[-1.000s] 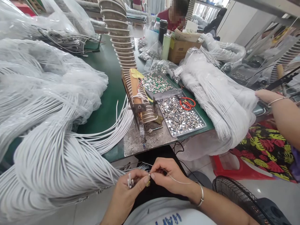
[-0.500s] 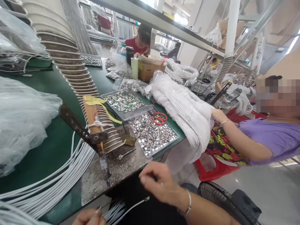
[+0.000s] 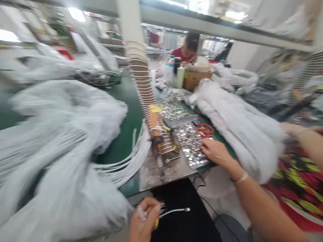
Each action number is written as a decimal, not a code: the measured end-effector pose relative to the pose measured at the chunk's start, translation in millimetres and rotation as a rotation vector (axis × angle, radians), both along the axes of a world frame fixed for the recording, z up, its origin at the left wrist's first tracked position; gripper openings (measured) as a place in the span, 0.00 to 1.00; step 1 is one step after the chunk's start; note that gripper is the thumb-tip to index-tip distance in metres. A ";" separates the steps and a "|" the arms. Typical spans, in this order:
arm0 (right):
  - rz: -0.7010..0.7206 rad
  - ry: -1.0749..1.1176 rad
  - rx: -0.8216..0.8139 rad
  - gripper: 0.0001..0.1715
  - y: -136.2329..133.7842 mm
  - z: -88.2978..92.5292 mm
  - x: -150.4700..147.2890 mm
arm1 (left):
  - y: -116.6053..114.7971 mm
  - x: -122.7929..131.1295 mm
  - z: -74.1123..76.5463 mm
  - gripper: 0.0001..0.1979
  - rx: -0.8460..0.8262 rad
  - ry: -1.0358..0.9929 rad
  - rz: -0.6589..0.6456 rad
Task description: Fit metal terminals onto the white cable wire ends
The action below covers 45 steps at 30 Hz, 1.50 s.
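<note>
My left hand (image 3: 143, 220) is low over my lap, fingers closed on the ends of a few white cables (image 3: 174, 211) that run from the big white cable bundle (image 3: 63, 161) at my left. My right hand (image 3: 215, 151) reaches over the near tray of small metal parts (image 3: 188, 141), fingers curled down onto the parts; the frame is smeared, so what they hold is unclear. Red-handled scissors (image 3: 204, 129) lie on that tray just beyond my right hand. A soldering stand with a ribbed hose (image 3: 141, 84) stands between the cables and the tray.
A second tray of parts (image 3: 174, 111) sits behind the first. A large white cable heap (image 3: 234, 117) lies to the right, with a neighbouring person's arm (image 3: 302, 137) on it. A cardboard box (image 3: 195, 79), bottles and another person in red are at the far end.
The view swung back left and down. My right hand moved from over my lap forward onto the near parts tray. My left hand still holds the cable ends.
</note>
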State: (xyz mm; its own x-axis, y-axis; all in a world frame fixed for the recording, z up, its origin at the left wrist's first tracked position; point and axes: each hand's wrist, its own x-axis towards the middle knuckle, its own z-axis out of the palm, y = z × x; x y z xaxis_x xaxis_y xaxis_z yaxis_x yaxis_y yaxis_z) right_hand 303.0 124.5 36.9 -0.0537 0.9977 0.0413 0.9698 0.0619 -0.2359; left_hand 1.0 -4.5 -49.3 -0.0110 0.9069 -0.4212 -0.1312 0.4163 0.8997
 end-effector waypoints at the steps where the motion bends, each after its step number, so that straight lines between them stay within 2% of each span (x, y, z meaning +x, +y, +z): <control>1: 0.007 0.025 0.014 0.08 -3.3 1.1 3.4 | -0.7 1.8 6.0 0.23 -0.011 -0.065 -0.039; 2: 0.002 0.056 0.042 0.08 -6.7 1.4 7.2 | -0.5 3.0 11.4 0.22 -0.011 -0.075 -0.033; 4: -0.045 0.246 0.196 0.07 -16.3 1.3 11.5 | 1.1 3.4 20.4 0.22 -0.006 -0.066 -0.017; 6: 0.010 0.452 0.297 0.06 -33.8 2.4 5.3 | 2.0 2.9 29.1 0.19 -0.001 -0.060 -0.026; 7: 0.089 0.527 0.299 0.06 -45.7 3.4 -2.9 | 2.0 2.9 33.7 0.17 0.002 -0.063 -0.047; 9: 0.277 0.628 0.226 0.05 -70.9 3.7 -28.1 | 2.1 3.2 42.1 0.14 0.023 -0.058 -0.103; 11: 0.386 0.712 0.089 0.08 -91.1 -1.0 -58.2 | 3.5 3.6 47.6 0.12 0.083 0.012 -0.149; 14: 0.420 0.867 -0.028 0.09 -107.6 -15.1 -92.6 | 6.6 3.2 48.5 0.09 0.166 0.027 -0.196; 18: 0.392 0.992 -0.114 0.09 -120.0 -27.3 -107.5 | 5.9 -0.1 44.9 0.09 0.193 0.063 -0.296; 25: 0.336 1.019 -0.155 0.08 -127.0 -28.4 -107.0 | 3.7 -4.1 44.9 0.10 0.181 0.166 -0.307; 31: 0.367 0.978 -0.135 0.09 -124.9 -27.1 -105.9 | 1.7 -2.6 44.8 0.11 0.151 0.172 -0.278; 35: 0.398 0.913 -0.013 0.12 -126.2 -26.5 -104.5 | 2.1 -1.2 45.3 0.11 0.178 0.219 -0.229; 39: 0.383 0.960 0.091 0.19 -130.2 -30.3 -102.9 | 7.8 -0.2 48.1 0.11 0.211 0.266 -0.119; 42: 0.366 0.901 0.103 0.12 -130.6 -33.3 -103.5 | 15.7 1.5 52.4 0.10 0.240 0.296 -0.039; 45: 0.349 0.868 0.184 0.05 -126.6 -32.0 -107.3 | 24.1 4.8 58.1 0.09 0.281 0.317 -0.012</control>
